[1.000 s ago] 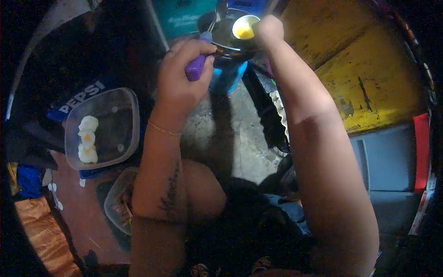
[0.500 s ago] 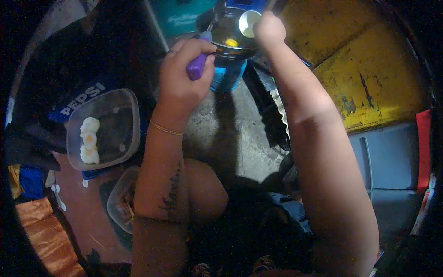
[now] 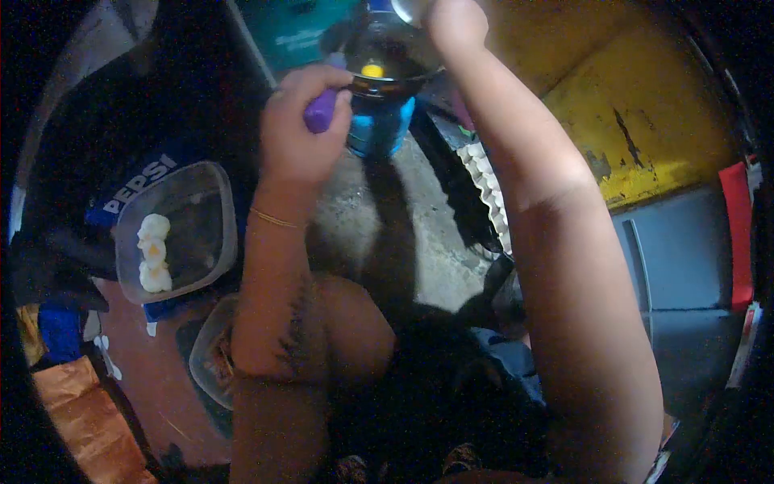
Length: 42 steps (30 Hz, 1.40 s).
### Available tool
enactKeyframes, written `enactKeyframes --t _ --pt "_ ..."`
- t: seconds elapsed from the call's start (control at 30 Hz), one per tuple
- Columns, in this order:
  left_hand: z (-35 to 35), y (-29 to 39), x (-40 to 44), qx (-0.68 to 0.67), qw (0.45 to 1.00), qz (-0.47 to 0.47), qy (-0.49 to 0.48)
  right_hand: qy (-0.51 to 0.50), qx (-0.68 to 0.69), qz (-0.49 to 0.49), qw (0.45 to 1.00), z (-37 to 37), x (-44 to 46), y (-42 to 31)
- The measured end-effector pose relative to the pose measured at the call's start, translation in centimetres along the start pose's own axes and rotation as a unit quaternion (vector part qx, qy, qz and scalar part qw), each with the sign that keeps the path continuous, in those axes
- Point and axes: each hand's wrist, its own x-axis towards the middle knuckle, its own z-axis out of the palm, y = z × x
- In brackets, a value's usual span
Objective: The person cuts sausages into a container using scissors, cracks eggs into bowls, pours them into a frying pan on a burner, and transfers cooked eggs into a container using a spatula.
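Note:
My left hand (image 3: pixel 302 121) is closed round the purple handle (image 3: pixel 321 111) of a utensil, close to the near rim of a dark pan (image 3: pixel 403 85). The utensil's working end cannot be made out. A yellow egg yolk (image 3: pixel 372 71) lies in the pan near that rim. Over the pan's far right side, my right hand (image 3: pixel 457 31) is closed on a small white cup (image 3: pixel 409 10), which is partly cut off by the top edge. Below the pan is a bright blue round base (image 3: pixel 379 133).
At left, a clear plastic container (image 3: pixel 218 250) holds several cooked white eggs (image 3: pixel 153 252). Another container (image 3: pixel 211 355) sits partly behind my left forearm. An egg tray (image 3: pixel 484 189) lies right of the pan, near a worn yellow surface (image 3: pixel 669 137). Someone in dark PEPSI clothing (image 3: pixel 145 181) is at left.
The white cup and my right hand have moved up and left, so less of the cup shows. The pan, yolk and my left hand appear farther left in the view.

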Motion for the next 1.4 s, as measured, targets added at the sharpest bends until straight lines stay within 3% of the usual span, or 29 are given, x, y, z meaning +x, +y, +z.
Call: enactKeyframes --t 0.07,0.13,0.27,0.33,0.4,0.43,0.47,0.5,0.53,0.57,0.63,0.7,0.73,0.77,0.8,0.87,0.93,0.97,1.03,1.1,1.17,1.23,1.27,1.37,1.4 --pt "0.1 -0.1 -0.3 0.000 1.000 -0.016 0.006 0.035 0.062 0.169 0.983 -1.4 0.0 0.4" --pt "0.4 -0.1 -0.7 -0.029 0.998 -0.064 0.006 0.019 0.081 0.181 0.980 -3.7 -1.0 2.7" --pt "0.4 0.9 -0.5 -0.096 0.983 -0.155 0.009 -0.190 -0.046 0.109 0.975 -8.2 -3.9 8.1" --pt "0.5 0.9 -0.6 -0.131 0.976 -0.171 0.027 -0.327 -0.173 0.031 0.929 -9.9 -5.8 11.3" --pt "0.8 1.4 -0.6 -0.182 0.966 -0.178 0.044 -0.457 -0.264 -0.048 0.848 -12.0 -8.8 15.2" --pt "0.8 1.4 -0.7 -0.175 0.968 -0.175 0.046 -0.386 -0.265 -0.013 0.883 -14.1 -11.9 15.1" --pt "0.8 1.3 -0.7 -0.167 0.969 -0.173 0.048 -0.386 -0.275 -0.029 0.880 -15.5 -14.3 16.3" --pt "0.9 1.3 -0.7 -0.160 0.971 -0.170 0.050 -0.427 -0.308 0.020 0.850 -16.6 -16.3 16.6" --pt "0.9 1.6 -0.7 -0.158 0.971 -0.176 0.048 -0.389 -0.246 -0.002 0.888 -17.2 -19.5 19.5" --pt "1.0 1.8 -0.7 -0.155 0.970 -0.182 0.046 -0.367 -0.198 0.053 0.907 -16.9 -22.6 21.3" --pt "1.1 2.1 -0.6 -0.163 0.968 -0.186 0.049 -0.219 0.019 0.228 0.949 -14.0 -28.8 24.7" --pt "1.5 2.2 -0.7 -0.187 0.963 -0.186 0.061 -0.046 0.218 0.334 0.916 -10.8 -33.6 27.1" --pt "1.5 2.3 -0.8 -0.192 0.963 -0.182 0.061 0.044 0.345 0.542 0.765 -12.2 -32.8 23.4" --pt "1.6 2.5 -0.8 -0.195 0.962 -0.179 0.061 0.006 0.248 0.493 0.834 -10.7 -34.5 26.1" --pt "1.6 2.6 -0.8 -0.198 0.962 -0.176 0.062 0.000 0.202 0.482 0.853 -9.7 -35.7 27.1" --pt "1.5 3.0 -0.8 -0.191 0.963 -0.182 0.063 -0.011 0.104 0.461 0.881 -7.6 -38.2 29.3" --pt "1.3 3.1 -0.9 -0.189 0.963 -0.181 0.061 -0.053 0.068 0.483 0.871 -9.2 -37.9 26.9" --pt "1.2 3.0 -0.9 -0.192 0.964 -0.176 0.058 -0.020 0.059 0.490 0.870 -8.9 -38.1 26.9" --pt "1.1 2.9 -0.9 -0.192 0.964 -0.173 0.058 -0.042 0.044 0.379 0.923 -4.9 -42.2 32.6" --pt "1.1 2.9 -0.9 -0.190 0.963 -0.178 0.064 -0.036 0.084 0.418 0.904 -4.4 -42.7 33.8" --pt "1.2 2.8 -0.9 -0.178 0.965 -0.179 0.065 -0.004 0.179 0.593 0.785 -7.5 -39.7 29.9" --pt "1.3 2.5 -1.0 -0.183 0.965 -0.178 0.064 0.014 0.039 0.511 0.859 -10.3 -37.9 27.3" --pt "1.3 2.4 -1.0 -0.195 0.963 -0.176 0.063 0.018 0.006 0.494 0.869 -10.6 -37.5 27.6" --pt "1.2 2.7 -0.9 -0.184 0.963 -0.185 0.071 0.013 -0.021 0.509 0.861 -10.3 -37.0 31.9" --pt "1.2 2.9 -0.9 -0.171 0.964 -0.191 0.074 0.025 0.026 0.520 0.853 -9.2 -37.5 34.9"
